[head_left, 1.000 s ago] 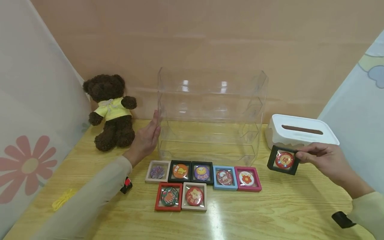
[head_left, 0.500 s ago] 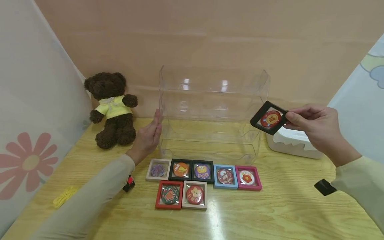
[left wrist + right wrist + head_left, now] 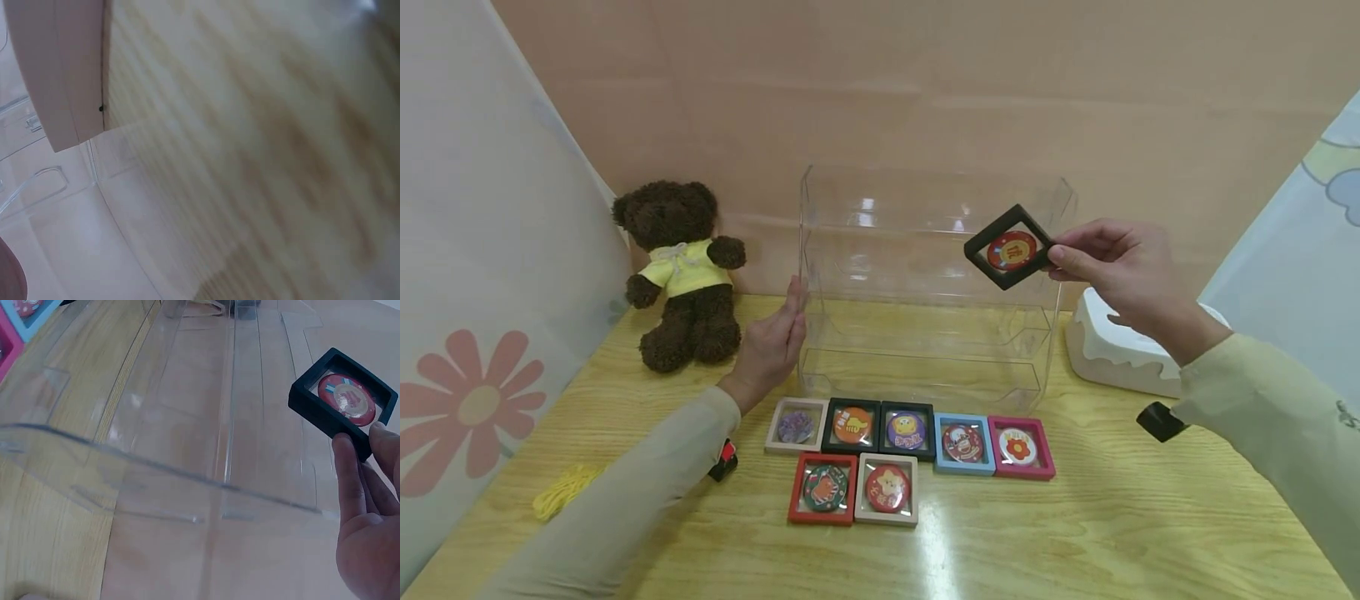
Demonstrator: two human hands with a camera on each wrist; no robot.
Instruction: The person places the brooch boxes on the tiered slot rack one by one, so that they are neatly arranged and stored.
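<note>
Pinching the tilted black frame (image 3: 1011,249) by one corner in the right hand (image 3: 1123,265), right of centre, resting the straight-fingered left hand (image 3: 767,346) against the clear rack (image 3: 880,267), ideally bracing lightly and levelling the frame.

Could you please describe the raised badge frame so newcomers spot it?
Find the clear tiered stand. Near its upper right, the right hand pinches a black frame. Its badge is red; the black frames on the table hold an orange one and a purple one.
</note>
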